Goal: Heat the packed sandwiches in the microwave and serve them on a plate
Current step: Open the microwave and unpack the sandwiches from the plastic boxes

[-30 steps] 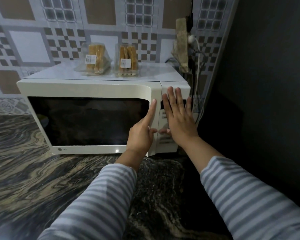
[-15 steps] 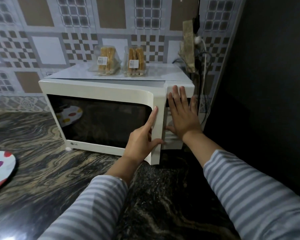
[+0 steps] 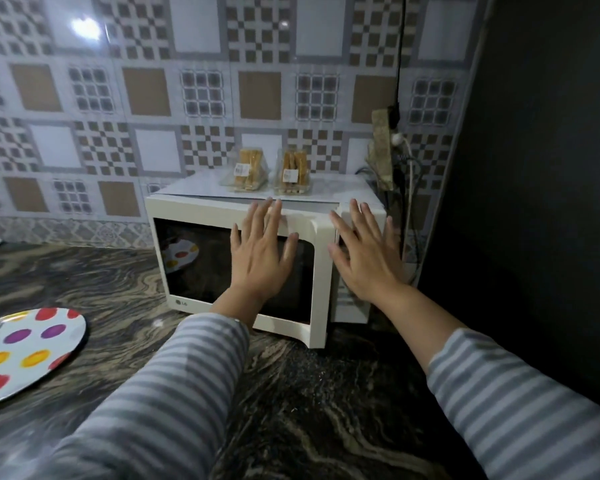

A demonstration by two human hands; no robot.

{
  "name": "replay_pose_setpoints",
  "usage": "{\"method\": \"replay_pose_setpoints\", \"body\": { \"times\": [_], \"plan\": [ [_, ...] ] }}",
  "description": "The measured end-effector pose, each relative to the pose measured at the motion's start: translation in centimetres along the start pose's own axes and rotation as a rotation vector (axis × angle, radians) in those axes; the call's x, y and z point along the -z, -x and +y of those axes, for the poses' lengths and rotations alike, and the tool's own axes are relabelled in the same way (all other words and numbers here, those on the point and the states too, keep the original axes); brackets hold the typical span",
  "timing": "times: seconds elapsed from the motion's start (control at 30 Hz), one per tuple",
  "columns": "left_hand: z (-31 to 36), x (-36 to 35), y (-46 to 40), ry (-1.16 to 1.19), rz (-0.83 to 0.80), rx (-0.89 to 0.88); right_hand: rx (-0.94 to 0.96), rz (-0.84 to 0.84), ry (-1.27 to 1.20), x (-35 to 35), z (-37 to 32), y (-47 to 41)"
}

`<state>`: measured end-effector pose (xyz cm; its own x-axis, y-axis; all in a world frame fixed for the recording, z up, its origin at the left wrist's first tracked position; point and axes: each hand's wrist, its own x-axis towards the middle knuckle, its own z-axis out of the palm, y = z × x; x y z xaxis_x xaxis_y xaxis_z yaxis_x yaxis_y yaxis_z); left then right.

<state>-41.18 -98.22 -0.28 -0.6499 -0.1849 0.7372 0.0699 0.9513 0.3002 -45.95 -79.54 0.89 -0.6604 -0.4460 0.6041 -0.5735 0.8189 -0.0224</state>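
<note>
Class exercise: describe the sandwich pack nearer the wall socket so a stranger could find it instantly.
Find the white microwave on the marbled counter. Two clear sandwich packs sit on its top; take the right-hand pack, whose sandwiches stand upright, unlike the slanted wedge beside it.

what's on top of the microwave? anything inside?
On top of the microwave: two packed sandwiches, side by side. Inside cannot be seen: the door is barely ajar, its dark window only reflecting the spotted plate.

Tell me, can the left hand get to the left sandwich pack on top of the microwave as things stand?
Probably yes. The left hand is open and empty, spread on the microwave door, and the left sandwich pack stands uncovered just above and behind its fingertips, nothing between.
</note>
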Motion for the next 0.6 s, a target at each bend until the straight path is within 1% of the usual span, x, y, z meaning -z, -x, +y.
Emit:
{"method": "replay_pose_setpoints", "body": {
  "times": [0.07, 0.13, 0.37, 0.6],
  "plan": [
    [-0.1, -0.2, -0.7, -0.034, -0.134, 0.027, -0.014, -0.036, 0.059, -0.3, 0.0, -0.1],
    [-0.3, -0.4, -0.8, -0.055, -0.211, 0.047, -0.024, -0.037, 0.101, -0.4, 0.0, 0.1],
    [-0.7, 0.9, -0.6, -0.088, -0.315, 0.052, -0.086, -0.077, 0.166, 0.3, -2.1, 1.6],
    [-1.9, 4.8, 0.9, -0.015, -0.416, -0.033, -0.18, -0.065, 0.178, 2.7, -7.5, 4.0]
  ]
}}
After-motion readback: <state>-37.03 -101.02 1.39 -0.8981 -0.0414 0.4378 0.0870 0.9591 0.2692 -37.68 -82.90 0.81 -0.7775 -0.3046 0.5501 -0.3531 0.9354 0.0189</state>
